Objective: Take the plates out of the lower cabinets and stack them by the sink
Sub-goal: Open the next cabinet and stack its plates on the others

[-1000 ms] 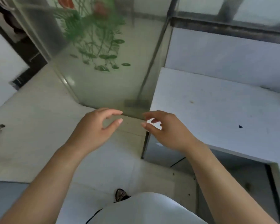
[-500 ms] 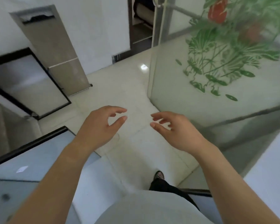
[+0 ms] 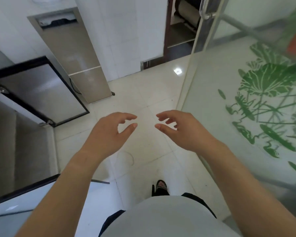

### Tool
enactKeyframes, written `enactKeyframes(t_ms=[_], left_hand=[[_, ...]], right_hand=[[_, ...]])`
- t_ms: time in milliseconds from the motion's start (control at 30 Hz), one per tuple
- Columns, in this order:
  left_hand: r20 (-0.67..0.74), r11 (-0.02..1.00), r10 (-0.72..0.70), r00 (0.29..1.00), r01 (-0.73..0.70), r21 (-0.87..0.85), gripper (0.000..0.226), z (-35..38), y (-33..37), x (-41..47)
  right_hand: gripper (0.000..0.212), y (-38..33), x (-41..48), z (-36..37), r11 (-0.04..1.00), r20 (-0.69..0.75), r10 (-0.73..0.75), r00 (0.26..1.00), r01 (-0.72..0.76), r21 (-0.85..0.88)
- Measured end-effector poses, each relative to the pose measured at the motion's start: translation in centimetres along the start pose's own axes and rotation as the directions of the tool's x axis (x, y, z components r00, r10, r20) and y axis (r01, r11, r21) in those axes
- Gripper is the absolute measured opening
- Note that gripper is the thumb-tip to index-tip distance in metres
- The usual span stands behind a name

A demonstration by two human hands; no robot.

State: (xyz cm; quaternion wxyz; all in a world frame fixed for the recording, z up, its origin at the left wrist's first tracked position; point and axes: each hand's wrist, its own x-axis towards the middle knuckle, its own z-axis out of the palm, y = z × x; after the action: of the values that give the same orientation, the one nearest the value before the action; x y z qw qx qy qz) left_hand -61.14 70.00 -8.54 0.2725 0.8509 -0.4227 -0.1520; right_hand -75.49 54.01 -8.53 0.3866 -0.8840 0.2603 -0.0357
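My left grip [image 3: 108, 135] and my right grip [image 3: 186, 132] hang out over the tiled floor [image 3: 143, 93], each loosely curled with thumb apart from fingers, holding nothing. No plates show anywhere here, nor the sink (the black-framed door [image 3: 41, 89] on my left may be a cabinet's, but I can't tell). The risk, as I judge it, is the glass door [image 3: 229, 117] printed with green leaves near my right arm: a careless turn could knock it, and plates carried through this gap could clip it.
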Motion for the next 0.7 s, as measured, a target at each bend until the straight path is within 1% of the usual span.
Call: enactKeyframes(t_ms=[133,267,367,500,600,700], left_hand=[[-0.040,0.999,-0.046,0.998,0.046,-0.005,0.026,-0.8,-0.3,4.9],[-0.098,0.987,-0.162,0.982,0.162,-0.006,0.027,-2.7,-3.6,7.1],[-0.152,0.966,-0.256,0.955,0.256,-0.022,0.028,-4.7,-7.0,8.4],[-0.226,0.943,-0.331,0.916,0.328,-0.053,0.028,-7.1,-11.4,11.5],[-0.248,0.932,-0.363,0.898,0.351,-0.090,0.028,-8.9,-14.6,15.2],[-0.261,0.927,-0.376,0.889,0.364,-0.093,0.028,-11.8,-17.7,18.8]], right_hand=[[0.039,0.5,6.0,-1.2,1.000,0.055,-0.026,0.998,0.026,0.012],[0.039,-0.6,11.9,-0.4,0.996,0.142,-0.082,0.987,0.078,0.035],[0.038,-2.6,16.7,0.8,0.990,0.218,-0.142,0.966,0.141,0.018],[0.037,-5.5,23.7,2.6,0.974,0.296,-0.213,0.931,0.226,-0.008],[0.038,-7.9,29.5,3.6,0.961,0.311,-0.247,0.918,0.274,-0.047],[0.039,-11.0,35.0,4.5,0.950,0.324,-0.270,0.907,0.305,-0.061]])
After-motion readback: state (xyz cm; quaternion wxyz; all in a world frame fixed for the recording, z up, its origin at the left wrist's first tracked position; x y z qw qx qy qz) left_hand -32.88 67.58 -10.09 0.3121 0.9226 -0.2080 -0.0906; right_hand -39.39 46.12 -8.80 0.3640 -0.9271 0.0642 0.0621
